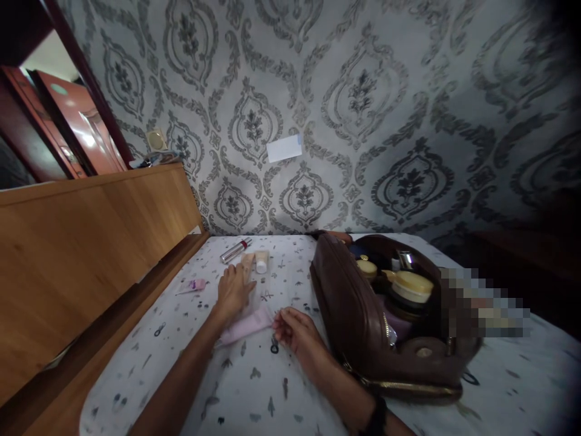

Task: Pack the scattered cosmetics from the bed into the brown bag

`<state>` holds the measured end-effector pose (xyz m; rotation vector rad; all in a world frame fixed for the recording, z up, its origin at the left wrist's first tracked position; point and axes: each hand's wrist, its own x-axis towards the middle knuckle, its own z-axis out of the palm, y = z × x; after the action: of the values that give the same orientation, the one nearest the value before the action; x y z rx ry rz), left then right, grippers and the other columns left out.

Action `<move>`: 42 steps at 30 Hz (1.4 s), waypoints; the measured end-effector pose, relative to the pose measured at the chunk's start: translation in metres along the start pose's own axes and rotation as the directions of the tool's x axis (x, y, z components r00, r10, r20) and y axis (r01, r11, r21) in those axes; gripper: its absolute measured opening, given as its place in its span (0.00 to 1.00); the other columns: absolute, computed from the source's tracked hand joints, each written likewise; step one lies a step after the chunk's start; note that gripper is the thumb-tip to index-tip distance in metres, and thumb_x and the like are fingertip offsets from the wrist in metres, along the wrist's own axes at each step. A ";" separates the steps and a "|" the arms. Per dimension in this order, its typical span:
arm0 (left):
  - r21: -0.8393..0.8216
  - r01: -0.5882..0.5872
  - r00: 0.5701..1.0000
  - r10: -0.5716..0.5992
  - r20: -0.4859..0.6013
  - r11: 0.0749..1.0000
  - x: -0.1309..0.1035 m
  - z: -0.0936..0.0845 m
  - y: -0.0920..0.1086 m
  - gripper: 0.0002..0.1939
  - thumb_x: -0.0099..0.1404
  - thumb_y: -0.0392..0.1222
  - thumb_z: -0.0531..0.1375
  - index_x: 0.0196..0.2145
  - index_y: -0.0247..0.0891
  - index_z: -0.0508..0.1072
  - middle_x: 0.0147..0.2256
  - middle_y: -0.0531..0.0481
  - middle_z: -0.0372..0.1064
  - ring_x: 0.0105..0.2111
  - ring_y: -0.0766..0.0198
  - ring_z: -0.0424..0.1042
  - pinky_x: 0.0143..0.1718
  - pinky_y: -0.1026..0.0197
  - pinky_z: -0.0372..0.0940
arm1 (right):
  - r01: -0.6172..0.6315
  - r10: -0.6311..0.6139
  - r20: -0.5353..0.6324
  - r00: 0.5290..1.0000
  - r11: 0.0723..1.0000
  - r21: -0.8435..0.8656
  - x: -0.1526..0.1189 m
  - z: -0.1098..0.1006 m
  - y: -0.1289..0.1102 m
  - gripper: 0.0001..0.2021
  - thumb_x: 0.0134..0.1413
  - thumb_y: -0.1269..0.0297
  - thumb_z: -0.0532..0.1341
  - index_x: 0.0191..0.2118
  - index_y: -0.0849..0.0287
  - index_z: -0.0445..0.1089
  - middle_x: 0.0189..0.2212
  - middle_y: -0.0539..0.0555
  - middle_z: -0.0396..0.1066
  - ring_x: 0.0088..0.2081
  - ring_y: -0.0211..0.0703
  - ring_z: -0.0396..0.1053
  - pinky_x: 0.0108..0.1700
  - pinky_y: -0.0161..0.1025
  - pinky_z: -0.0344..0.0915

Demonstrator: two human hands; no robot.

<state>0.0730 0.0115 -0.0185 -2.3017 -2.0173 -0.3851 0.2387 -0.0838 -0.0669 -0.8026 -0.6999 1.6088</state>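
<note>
My left hand (233, 290) reaches over the sheet with fingers stretched and thumb apart; its fingertips are at a beige tube (247, 260). Beside that tube is another small tube with a white cap (261, 261). My right hand (297, 330) has its fingers curled in a pinch at the right end of a pale pink tube (247, 327). Thin clear plastic seems to lie about this pink tube, and the fingertips appear to hold its edge. The pink tube passes partly behind my left wrist.
An open brown leather toiletry bag (349, 309) holding several jars stands at right. A silver tube with a red band (236, 250) and a small pink-and-white tube (191, 286) lie on the patterned sheet (254, 399). A wooden bed board (100, 230) borders the left; a papered wall rises behind.
</note>
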 end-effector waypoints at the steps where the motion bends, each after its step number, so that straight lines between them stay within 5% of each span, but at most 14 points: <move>1: 0.019 0.026 0.999 -0.026 0.037 0.999 0.004 0.000 0.000 0.23 0.67 0.50 0.57 0.55 0.37 0.62 0.54 0.37 0.65 0.54 0.47 0.66 0.50 0.51 0.62 | -0.016 0.016 -0.015 1.000 1.000 -0.020 0.001 0.000 0.000 0.23 0.32 0.47 0.75 0.25 0.62 0.70 0.21 0.51 0.72 0.21 0.33 0.66 0.25 0.31 0.59; 6: 0.011 0.070 0.985 -0.071 0.155 0.998 0.009 -0.003 -0.012 0.21 0.70 0.46 0.49 0.58 0.35 0.58 0.48 0.35 0.72 0.47 0.47 0.73 0.43 0.52 0.63 | -0.035 0.029 -0.037 0.999 0.983 -0.181 0.009 0.002 0.001 0.21 0.37 0.46 0.71 0.25 0.61 0.68 0.21 0.50 0.71 0.20 0.33 0.66 0.22 0.31 0.56; 12: -0.006 0.075 0.963 -0.071 0.259 0.997 -0.015 -0.029 -0.041 0.19 0.70 0.52 0.48 0.52 0.39 0.62 0.43 0.38 0.76 0.43 0.47 0.75 0.37 0.55 0.63 | 0.253 -0.234 0.100 0.967 0.848 -0.466 0.005 -0.003 0.007 0.24 0.49 0.39 0.62 0.25 0.58 0.65 0.18 0.48 0.65 0.20 0.36 0.62 0.23 0.34 0.56; 17: -0.051 0.068 0.951 -0.050 0.304 0.996 -0.041 -0.038 -0.062 0.20 0.70 0.54 0.48 0.53 0.42 0.63 0.42 0.44 0.76 0.40 0.53 0.76 0.36 0.59 0.63 | 0.308 -0.222 0.215 0.951 0.738 -0.600 -0.002 -0.006 0.013 0.24 0.58 0.39 0.55 0.28 0.57 0.63 0.19 0.48 0.64 0.21 0.37 0.60 0.24 0.35 0.54; 21: -0.069 0.067 0.964 -0.046 0.261 0.995 -0.052 -0.031 -0.075 0.21 0.68 0.53 0.53 0.55 0.44 0.65 0.41 0.47 0.77 0.41 0.53 0.75 0.36 0.60 0.62 | 0.307 -0.198 0.239 0.951 0.707 -0.637 -0.003 -0.007 0.012 0.25 0.59 0.38 0.53 0.29 0.57 0.64 0.19 0.49 0.64 0.22 0.37 0.61 0.25 0.35 0.54; 25: -0.083 0.074 0.981 -0.058 0.183 0.994 -0.046 -0.021 -0.091 0.19 0.71 0.57 0.49 0.43 0.46 0.74 0.36 0.50 0.77 0.39 0.57 0.75 0.35 0.62 0.62 | 0.287 -0.168 0.241 0.956 0.709 -0.644 -0.003 -0.007 0.008 0.27 0.57 0.35 0.54 0.29 0.58 0.65 0.20 0.50 0.65 0.23 0.38 0.61 0.25 0.35 0.55; 31: 0.003 0.187 0.978 -0.186 -0.096 0.982 -0.019 -0.009 -0.127 0.19 0.71 0.37 0.48 0.56 0.36 0.68 0.56 0.37 0.67 0.58 0.49 0.63 0.54 0.51 0.60 | 0.250 -0.123 0.236 0.964 0.724 -0.643 -0.003 -0.005 0.006 0.29 0.54 0.32 0.55 0.29 0.58 0.67 0.20 0.50 0.66 0.22 0.37 0.61 0.25 0.35 0.55; 36: 0.019 0.117 0.989 -0.114 -0.091 0.993 -0.009 0.011 -0.148 0.32 0.59 0.24 0.51 0.60 0.38 0.66 0.61 0.41 0.63 0.62 0.50 0.58 0.59 0.48 0.58 | 0.256 -0.140 0.231 0.963 0.747 -0.613 -0.004 -0.004 0.005 0.28 0.55 0.33 0.55 0.29 0.59 0.67 0.19 0.51 0.67 0.22 0.38 0.62 0.25 0.35 0.57; 42: 0.015 0.048 0.991 -0.046 -0.128 0.999 -0.014 0.018 -0.157 0.26 0.62 0.28 0.51 0.57 0.39 0.67 0.56 0.42 0.68 0.59 0.48 0.61 0.58 0.47 0.59 | 0.239 -0.167 0.181 0.969 0.813 -0.531 -0.005 -0.002 0.001 0.27 0.52 0.34 0.59 0.30 0.58 0.68 0.22 0.50 0.68 0.22 0.38 0.65 0.24 0.35 0.58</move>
<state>-0.0806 0.0240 -0.0576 -2.1626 -2.0086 -0.5005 0.2402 -0.0883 -0.0677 -1.0004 -1.3363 1.2738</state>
